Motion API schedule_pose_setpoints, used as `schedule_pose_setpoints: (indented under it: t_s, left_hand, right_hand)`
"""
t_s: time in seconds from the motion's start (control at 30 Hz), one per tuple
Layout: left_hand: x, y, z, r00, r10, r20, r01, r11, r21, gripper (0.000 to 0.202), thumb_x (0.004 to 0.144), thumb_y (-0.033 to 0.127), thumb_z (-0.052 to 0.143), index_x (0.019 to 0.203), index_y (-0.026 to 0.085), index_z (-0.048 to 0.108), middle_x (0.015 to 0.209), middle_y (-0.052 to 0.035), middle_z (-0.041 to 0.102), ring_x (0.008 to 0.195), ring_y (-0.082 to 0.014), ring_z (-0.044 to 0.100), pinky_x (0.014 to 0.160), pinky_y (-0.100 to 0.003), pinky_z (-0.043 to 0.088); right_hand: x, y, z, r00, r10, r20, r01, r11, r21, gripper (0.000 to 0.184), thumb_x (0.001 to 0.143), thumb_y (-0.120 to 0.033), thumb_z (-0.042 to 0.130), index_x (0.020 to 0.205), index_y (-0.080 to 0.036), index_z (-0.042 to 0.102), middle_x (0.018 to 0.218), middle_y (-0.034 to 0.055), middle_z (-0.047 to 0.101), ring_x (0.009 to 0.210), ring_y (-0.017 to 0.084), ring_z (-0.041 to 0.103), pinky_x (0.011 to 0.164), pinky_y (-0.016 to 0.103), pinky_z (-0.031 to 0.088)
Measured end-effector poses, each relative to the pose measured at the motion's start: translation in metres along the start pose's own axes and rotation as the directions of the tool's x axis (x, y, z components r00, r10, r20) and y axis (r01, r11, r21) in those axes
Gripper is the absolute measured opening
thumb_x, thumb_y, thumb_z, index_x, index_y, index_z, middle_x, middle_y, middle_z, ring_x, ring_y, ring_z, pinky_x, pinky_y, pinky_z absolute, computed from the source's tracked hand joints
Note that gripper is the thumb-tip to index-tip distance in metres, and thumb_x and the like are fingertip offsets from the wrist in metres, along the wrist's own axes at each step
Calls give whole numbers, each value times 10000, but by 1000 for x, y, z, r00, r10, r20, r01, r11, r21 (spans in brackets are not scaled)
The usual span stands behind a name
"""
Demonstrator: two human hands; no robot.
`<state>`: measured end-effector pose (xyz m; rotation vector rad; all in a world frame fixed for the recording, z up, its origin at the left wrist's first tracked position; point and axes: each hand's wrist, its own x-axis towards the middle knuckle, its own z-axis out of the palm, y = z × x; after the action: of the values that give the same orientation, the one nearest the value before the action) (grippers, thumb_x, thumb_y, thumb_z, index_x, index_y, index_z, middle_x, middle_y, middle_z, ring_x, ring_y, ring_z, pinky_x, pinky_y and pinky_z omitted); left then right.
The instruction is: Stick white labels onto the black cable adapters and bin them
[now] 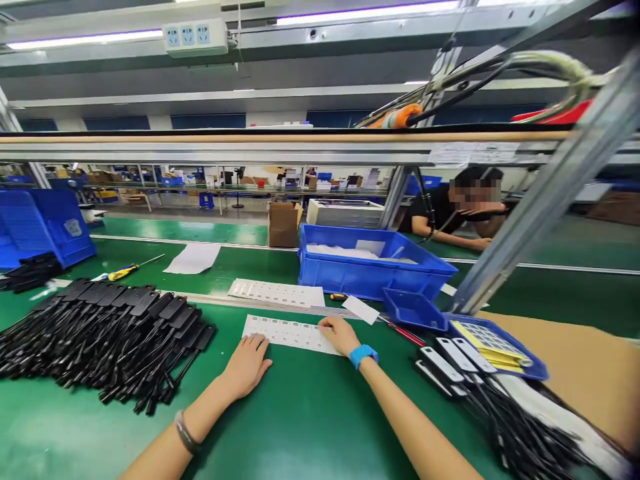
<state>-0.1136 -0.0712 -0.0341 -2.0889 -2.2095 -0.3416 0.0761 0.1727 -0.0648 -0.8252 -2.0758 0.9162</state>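
Note:
A white sheet with rows of small grey rectangles lies on the green table, looking like a sheet of stickers. My left hand rests open on its left end, fingers stretched flat and thumb apart. At the right end, my right hand has its fingers bent together in a pinch at the sheet. Whether a single sticker is between those fingertips is too small to make out. Just beyond lies a similar white sheet. Left of my left hand spreads a pile of black cables with flat black housings.
A blue bin with white items stands behind the sheets, beside a small blue tray. White-ended cables and a yellow-sheet tray lie right. A screwdriver lies back left. A person sits beyond the slanting metal post.

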Motion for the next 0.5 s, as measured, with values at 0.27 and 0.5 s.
schedule_pose_setpoints:
  t_s: [0.27, 0.5]
  left_hand:
    - [-1, 5, -3, 998, -55, 10, 55, 996, 71, 407, 909, 319, 516, 1292, 184, 482, 1302, -98, 523, 1195, -249, 477, 1045, -386, 370]
    - [-28, -24, -34, 829, -537, -155, 559, 800, 218, 341, 873, 80, 391, 1164, -37, 525, 1034, -253, 538, 983, -353, 522, 775, -469, 456]
  right_hand:
    - [-10, -6, -8, 956, 135, -260, -64, 962, 265, 434, 746, -581, 657, 736, -148, 631, 692, 28, 620, 645, 168, 556, 601, 301, 468]
    - [-46, -25, -19, 888, 311, -340, -104, 854, 510, 492, 680, -596, 679, 882, -150, 641, 794, 37, 596, 674, 156, 514, 590, 277, 433]
